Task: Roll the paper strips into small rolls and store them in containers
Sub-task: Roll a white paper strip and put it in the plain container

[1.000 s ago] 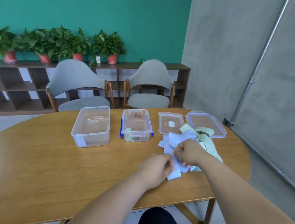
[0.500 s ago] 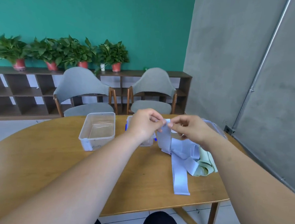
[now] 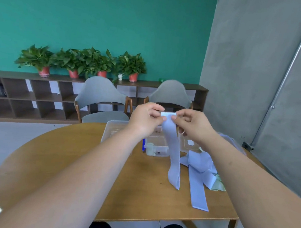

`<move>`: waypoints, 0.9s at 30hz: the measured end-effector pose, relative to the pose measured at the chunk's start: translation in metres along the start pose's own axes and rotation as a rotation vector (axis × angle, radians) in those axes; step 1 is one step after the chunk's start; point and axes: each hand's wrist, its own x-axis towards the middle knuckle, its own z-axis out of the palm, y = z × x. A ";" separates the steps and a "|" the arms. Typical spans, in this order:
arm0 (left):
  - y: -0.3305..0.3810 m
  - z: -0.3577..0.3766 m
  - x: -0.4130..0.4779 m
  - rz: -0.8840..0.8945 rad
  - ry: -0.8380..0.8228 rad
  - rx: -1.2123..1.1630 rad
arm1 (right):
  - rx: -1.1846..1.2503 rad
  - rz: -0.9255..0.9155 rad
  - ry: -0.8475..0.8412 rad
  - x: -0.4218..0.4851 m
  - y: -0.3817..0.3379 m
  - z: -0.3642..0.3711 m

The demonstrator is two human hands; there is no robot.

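A rounded, smooth wooden desk [image 3: 87,172] stands before a teal wall [image 3: 99,20] and a rough grey concrete wall [image 3: 248,67]. Above it, the left hand [image 3: 145,120] and right hand [image 3: 192,126] pinch the folded top of a pale-blue paper strip [image 3: 174,155]. The strip hangs limp in front of clear plastic containers [image 3: 108,134]. More loose strips [image 3: 201,164] lie heaped to the right.

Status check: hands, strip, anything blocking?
Left hand and right hand both pinch blue strip at its top. Tail hangs toward table. Nothing in the way.
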 end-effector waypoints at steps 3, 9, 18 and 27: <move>-0.002 -0.024 -0.004 -0.026 -0.004 -0.016 | -0.009 -0.038 0.006 0.004 -0.011 0.016; -0.011 -0.081 -0.016 -0.137 -0.037 0.033 | 0.114 -0.033 -0.107 0.006 -0.036 0.060; -0.011 -0.171 -0.052 -0.217 -0.046 -0.067 | 0.203 -0.036 -0.211 0.011 -0.068 0.135; -0.053 -0.231 -0.061 -0.266 0.129 -0.094 | 0.239 -0.056 -0.347 0.029 -0.078 0.226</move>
